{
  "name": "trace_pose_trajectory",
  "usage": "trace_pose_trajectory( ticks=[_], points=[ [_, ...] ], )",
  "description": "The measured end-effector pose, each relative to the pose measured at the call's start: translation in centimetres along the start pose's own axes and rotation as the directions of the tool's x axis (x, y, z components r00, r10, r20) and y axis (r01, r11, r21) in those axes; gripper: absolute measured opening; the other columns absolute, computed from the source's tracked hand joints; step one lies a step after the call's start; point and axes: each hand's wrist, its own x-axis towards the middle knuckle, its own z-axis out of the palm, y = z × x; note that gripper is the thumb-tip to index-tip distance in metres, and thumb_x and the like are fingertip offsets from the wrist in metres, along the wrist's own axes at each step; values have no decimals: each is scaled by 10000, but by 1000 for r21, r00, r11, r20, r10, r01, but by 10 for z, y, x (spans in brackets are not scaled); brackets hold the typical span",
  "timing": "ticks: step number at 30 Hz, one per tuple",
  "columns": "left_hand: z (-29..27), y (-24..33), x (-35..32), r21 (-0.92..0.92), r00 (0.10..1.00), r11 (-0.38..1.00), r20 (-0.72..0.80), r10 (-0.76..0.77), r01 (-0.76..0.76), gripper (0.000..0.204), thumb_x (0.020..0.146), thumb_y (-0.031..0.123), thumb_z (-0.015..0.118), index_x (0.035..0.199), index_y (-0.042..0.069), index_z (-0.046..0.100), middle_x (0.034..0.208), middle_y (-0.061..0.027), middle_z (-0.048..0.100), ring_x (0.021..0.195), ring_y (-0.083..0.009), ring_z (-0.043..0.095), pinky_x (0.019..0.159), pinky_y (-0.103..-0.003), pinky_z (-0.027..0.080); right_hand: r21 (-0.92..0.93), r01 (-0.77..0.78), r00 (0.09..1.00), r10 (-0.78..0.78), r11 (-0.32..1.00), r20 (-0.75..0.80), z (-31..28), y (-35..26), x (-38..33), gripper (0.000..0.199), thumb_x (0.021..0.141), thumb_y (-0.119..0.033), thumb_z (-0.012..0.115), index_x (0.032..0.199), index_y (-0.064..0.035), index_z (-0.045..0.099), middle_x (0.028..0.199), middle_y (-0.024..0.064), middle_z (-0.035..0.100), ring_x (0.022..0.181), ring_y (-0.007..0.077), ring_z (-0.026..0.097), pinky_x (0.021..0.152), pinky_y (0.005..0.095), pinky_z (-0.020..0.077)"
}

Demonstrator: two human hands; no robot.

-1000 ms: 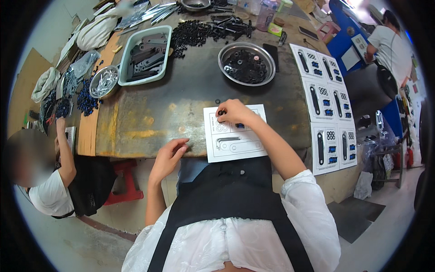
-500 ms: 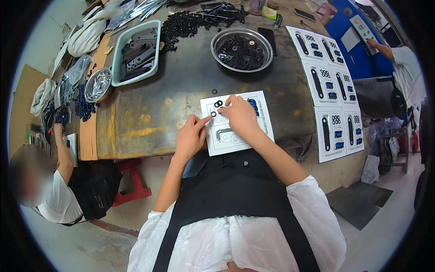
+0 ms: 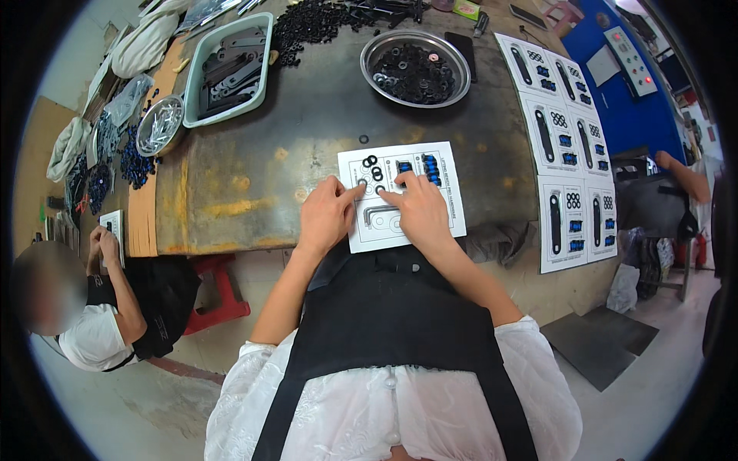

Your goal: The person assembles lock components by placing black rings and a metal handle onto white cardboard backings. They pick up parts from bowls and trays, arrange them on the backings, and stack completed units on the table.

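A white printed card [image 3: 453, 207] lies at the table's front edge. Several black rings [image 3: 370, 160] sit on its printed circles. My left hand [image 3: 327, 215] rests at the card's left side, index fingertip at a black ring. On the other side, my right hand [image 3: 423, 211] has its thumb stretched out beside another ring [image 3: 380, 189] and its index finger pointing up the card, apart from the thumb. Blue-and-black hardware pieces [image 3: 432, 170] show at the card's upper right. One loose ring [image 3: 364, 139] lies on the metal table [image 3: 307, 134] beyond it.
A steel bowl [image 3: 466, 84] of black rings stands ahead. At the left are a pale green bin [image 3: 196, 96] of black flat parts and a bowl [image 3: 144, 146] of silvery pieces. Filled cards [image 3: 550, 223] cover the right side. A co-worker [image 3: 96, 323] sits at left.
My right hand has drawn back from the upper rings, uncovering them and blue pieces on the card. My left fingertip stays near its ring. The view has shifted slightly. The co-worker's hands came together.
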Motion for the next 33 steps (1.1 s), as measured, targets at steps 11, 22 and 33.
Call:
trace_pose_trajectory(
  ticks=[11, 22, 33],
  points=[
    [5, 13, 4, -23, 1000, 1000, -19, -4, 3, 384, 775, 72, 702, 1133, 204, 751, 853, -30, 535, 800, -221, 587, 675, -363, 501, 43, -31, 994, 35, 999, -99, 6, 2, 7, 362, 780, 3, 608, 1053, -158, 783, 1073, 55, 604, 931, 248, 587, 793, 354, 476],
    [5, 7, 22, 64, 993, 992, -45, 110, -107, 382, 759, 53, 697, 1103, 211, 743, 895, -34, 558, 835, -234, 600, 705, -366, 496, 66, -49, 994, 55, 997, -93, 17, 12, 33, 257, 805, -66, 622, 988, -136, 789, 1082, 78, 601, 995, 254, 582, 845, 373, 471],
    [9, -5, 18, 93, 995, 994, -74, 70, -63, 401, 755, 42, 701, 1101, 230, 776, 869, -30, 556, 814, -231, 607, 683, -363, 504, 88, -57, 995, 64, 994, -74, 22, 9, 35, 211, 814, -77, 625, 924, -129, 797, 1085, 79, 601, 1015, 259, 577, 857, 380, 464]
  ],
)
